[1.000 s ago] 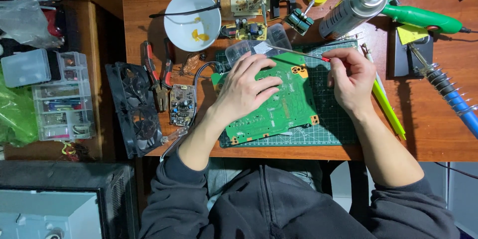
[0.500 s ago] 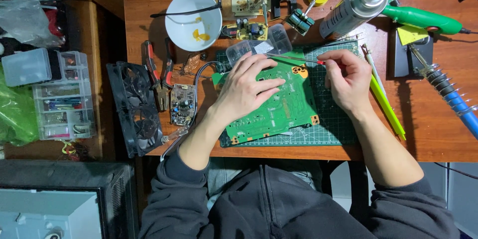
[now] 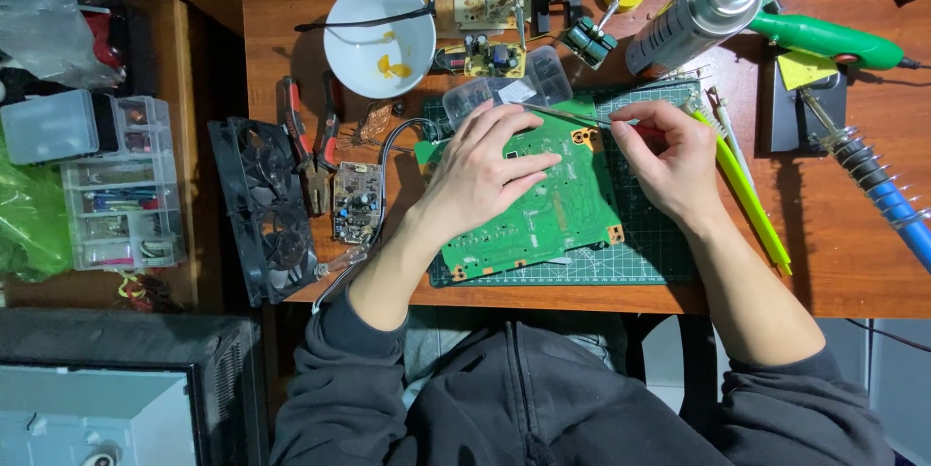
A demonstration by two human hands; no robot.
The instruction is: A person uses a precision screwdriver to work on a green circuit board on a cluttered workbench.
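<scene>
The left hand lies spread flat on the green circuit board at the counter centre, apparently to steady it, while at three o'clock the right hand pinches a thin probe angled toward the board's upper edge.

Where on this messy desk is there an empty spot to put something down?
Bare wood lies right of the yellow-green pen, below the blue soldering iron. Crowded: around the white bowl, the pliers, and the green circuit board under both hands.
</scene>
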